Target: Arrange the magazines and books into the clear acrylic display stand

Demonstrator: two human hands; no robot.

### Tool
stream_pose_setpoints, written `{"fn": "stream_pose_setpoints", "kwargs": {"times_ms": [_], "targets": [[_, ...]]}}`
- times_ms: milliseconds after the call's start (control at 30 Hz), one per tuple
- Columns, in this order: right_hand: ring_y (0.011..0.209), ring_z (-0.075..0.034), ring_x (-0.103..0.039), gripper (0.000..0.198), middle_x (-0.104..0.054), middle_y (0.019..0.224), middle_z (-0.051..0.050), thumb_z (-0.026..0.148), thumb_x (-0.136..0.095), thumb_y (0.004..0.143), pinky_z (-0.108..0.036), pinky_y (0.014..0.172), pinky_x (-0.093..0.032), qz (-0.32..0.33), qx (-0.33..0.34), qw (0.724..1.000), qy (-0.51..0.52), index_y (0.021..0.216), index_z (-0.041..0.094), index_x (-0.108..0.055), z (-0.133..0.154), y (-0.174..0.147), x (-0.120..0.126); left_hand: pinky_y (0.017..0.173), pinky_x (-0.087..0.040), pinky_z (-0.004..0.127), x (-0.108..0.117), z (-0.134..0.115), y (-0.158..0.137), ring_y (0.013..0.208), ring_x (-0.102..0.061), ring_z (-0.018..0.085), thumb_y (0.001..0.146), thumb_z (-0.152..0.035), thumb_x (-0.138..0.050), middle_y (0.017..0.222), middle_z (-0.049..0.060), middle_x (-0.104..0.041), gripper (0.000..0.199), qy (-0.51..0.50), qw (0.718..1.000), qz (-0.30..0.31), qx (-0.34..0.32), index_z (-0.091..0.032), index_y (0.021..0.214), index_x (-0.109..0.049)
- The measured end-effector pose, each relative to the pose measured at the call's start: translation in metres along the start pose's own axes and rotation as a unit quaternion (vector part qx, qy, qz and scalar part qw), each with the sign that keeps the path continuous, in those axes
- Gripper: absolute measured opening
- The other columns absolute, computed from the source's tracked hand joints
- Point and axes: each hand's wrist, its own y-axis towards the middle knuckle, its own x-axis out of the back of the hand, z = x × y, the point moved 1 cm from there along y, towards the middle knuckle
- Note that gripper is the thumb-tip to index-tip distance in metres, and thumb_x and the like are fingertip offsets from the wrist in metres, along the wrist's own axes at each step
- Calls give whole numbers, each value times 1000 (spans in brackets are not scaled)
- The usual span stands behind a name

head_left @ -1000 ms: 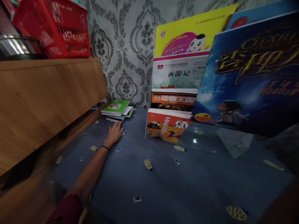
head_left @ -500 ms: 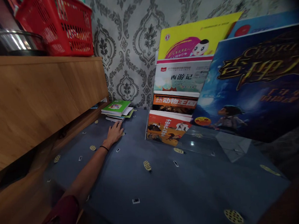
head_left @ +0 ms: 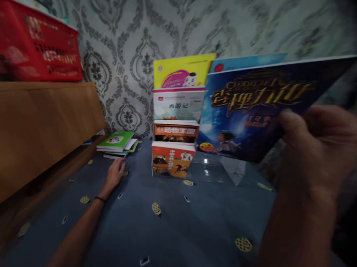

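Observation:
My right hand (head_left: 322, 146) grips a dark blue book (head_left: 254, 101) with gold lettering, thumb on its front cover and the other fingers behind it. The book tilts in front of a clear acrylic rack (head_left: 207, 168). Standing tiered in the rack are a yellow book (head_left: 178, 71), a pale book (head_left: 177, 103), an orange-and-black book (head_left: 175, 133) and a red-orange book (head_left: 172, 159). Part of a light blue book (head_left: 252, 60) shows behind the dark one. At the left, my left hand (head_left: 115, 172) lies on the tabletop, fingers loosely extended, just before a small book stack (head_left: 116, 141) topped in green.
A grey-blue cloth with pineapple prints covers the table (head_left: 183, 229). Along the left runs a wooden cabinet (head_left: 43, 128) bearing a red plastic basket (head_left: 57, 52) and part of a metal pot. Patterned wallpaper (head_left: 131, 40) backs the table.
The view has turned right, and my right hand has come into sight on the dark blue book. That book now appears smaller and farther off. My left hand stays by the stack.

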Motion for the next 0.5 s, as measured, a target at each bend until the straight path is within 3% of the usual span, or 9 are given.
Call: {"fn": "stream_pose_setpoints", "kwargs": {"times_ms": [67, 167, 233, 367, 500], "targets": [[52, -15, -46, 26, -53, 57, 1, 46, -87, 64, -36, 53, -35, -13, 28, 999, -16, 61, 28, -69, 1, 6, 3, 97, -54, 37, 11, -20, 7, 114, -66, 23, 101, -32, -32, 124, 12, -69, 39, -59, 997, -33, -23, -17, 121, -62], [54, -16, -52, 23, -61, 63, 0, 46, -83, 70, -35, 53, -38, -21, 42, 999, -9, 66, 27, -70, 0, 7, 2, 92, -55, 36, 31, -64, 18, 107, -67, 23, 101, -46, -37, 115, 8, -72, 42, -204, 973, -84, -63, -19, 115, -66], [57, -16, -56, 19, -64, 66, -1, 43, -80, 74, -33, 54, -41, -19, 48, 999, -2, 71, 26, -71, -1, 5, 1, 92, -54, 36, 42, -97, 24, 108, -66, 23, 100, -48, -39, 117, 8, -72, 42, -245, 961, -76, -102, -21, 115, -67], [59, -16, -59, 10, -65, 67, 0, 32, -74, 81, -31, 56, -44, 16, 61, 998, -15, 76, 24, -71, -5, 2, 3, 100, -51, 40, 54, -147, 33, 115, -63, 25, 98, -50, -45, 124, 9, -68, 41, -208, 951, -52, -223, -22, 124, -61], [67, -18, -64, 16, -66, 72, 1, 41, -68, 89, -33, 61, -51, 47, 49, 996, -57, 84, 27, -69, -17, 2, 5, 103, -49, 44, 48, -165, 43, 117, -61, 29, 96, -51, -52, 123, 10, -68, 42, -99, 946, -42, -307, -23, 127, -60]]}}
